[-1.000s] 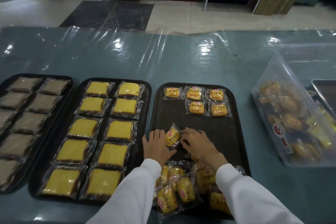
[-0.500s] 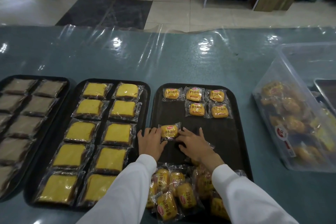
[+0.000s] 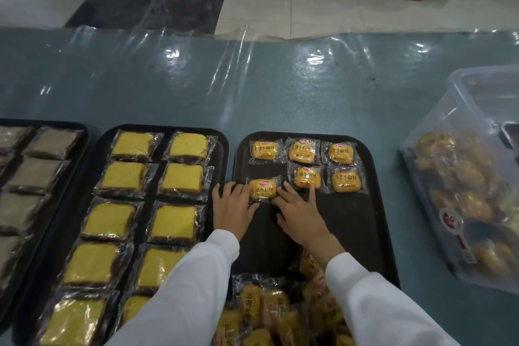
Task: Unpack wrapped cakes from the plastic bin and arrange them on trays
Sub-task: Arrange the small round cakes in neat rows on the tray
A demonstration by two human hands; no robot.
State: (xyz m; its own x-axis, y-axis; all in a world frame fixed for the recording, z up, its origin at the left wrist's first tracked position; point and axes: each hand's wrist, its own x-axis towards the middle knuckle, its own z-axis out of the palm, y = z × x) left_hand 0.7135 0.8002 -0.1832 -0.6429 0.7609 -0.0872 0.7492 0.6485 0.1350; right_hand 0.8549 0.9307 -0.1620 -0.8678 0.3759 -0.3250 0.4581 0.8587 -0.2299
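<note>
**Sixth small cake set down on the right-hand tray**

Head view: at centre frame, the left hand (image 3: 233, 206) and right hand (image 3: 299, 212) lie flat, fingers straight, touching either side of a wrapped cake (image 3: 263, 189) on the dark tray (image 3: 362, 227). Five more cakes line its upper edge; a loose heap fills its bottom. The middle tray (image 3: 222, 143) holds yellow slices. At right, the clear plastic bin (image 3: 460, 109) holds more cakes.

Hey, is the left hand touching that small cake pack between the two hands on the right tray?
Touching. In the head view the left hand has its thumb against the near left edge of the small cake pack, no gap showing.
</note>
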